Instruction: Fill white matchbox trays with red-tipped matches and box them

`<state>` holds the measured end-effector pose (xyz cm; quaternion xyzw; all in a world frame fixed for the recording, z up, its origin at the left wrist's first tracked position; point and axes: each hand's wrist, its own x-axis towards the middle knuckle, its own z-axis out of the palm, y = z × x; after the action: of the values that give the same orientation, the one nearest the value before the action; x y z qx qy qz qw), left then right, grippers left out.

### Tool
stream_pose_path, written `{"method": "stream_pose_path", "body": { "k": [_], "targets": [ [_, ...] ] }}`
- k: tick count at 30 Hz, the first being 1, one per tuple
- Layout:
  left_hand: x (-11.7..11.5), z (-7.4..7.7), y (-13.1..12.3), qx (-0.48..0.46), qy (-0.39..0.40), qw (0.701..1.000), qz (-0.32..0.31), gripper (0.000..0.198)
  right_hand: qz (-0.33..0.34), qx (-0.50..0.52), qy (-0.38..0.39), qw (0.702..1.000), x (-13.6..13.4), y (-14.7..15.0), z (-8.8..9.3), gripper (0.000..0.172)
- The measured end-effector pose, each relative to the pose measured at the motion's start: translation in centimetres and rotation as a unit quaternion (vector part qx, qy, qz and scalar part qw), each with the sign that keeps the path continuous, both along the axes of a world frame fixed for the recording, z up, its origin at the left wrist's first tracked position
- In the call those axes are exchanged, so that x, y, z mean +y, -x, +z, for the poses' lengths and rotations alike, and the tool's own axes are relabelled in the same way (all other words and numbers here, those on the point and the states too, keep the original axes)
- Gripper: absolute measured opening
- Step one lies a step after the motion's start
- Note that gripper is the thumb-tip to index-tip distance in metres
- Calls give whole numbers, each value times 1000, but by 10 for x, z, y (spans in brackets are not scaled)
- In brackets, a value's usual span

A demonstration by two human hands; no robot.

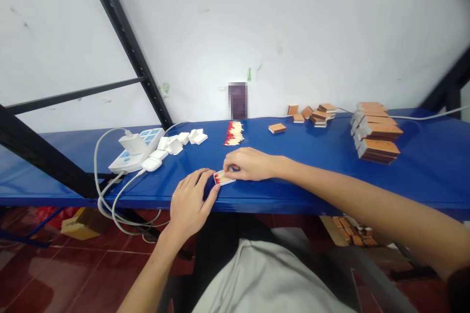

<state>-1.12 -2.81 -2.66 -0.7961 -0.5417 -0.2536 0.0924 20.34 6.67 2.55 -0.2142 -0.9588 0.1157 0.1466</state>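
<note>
A small white matchbox tray [229,182] lies near the front edge of the blue table, with red-headed matches [222,177] inside. My left hand [191,200] grips the tray's left end between thumb and index finger. Over the right end, my right hand [249,164] is closed, its fingertips down on the matches; how many they pinch is hidden. Just beyond the hands sits a loose pile of matches [234,134], red heads to the left. A closed brown matchbox [277,128] rests to the right of that pile.
Several white empty trays [183,139] lie left, beside a power strip [127,159] with white cables. Brown matchbox covers and boxes [319,116] sit back right, near stacked matchboxes [380,134]. A carton of matchboxes [352,232] is below the table. A black rack post [128,44] stands left.
</note>
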Motion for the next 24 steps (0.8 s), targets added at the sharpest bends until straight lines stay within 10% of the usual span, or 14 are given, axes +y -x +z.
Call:
{"method": "stream_pose_path", "body": {
  "k": [24],
  "targets": [
    [1, 0, 0, -2, 2, 1000, -5, 31, -12, 38, 32, 999, -2, 3, -2, 22]
  ]
}}
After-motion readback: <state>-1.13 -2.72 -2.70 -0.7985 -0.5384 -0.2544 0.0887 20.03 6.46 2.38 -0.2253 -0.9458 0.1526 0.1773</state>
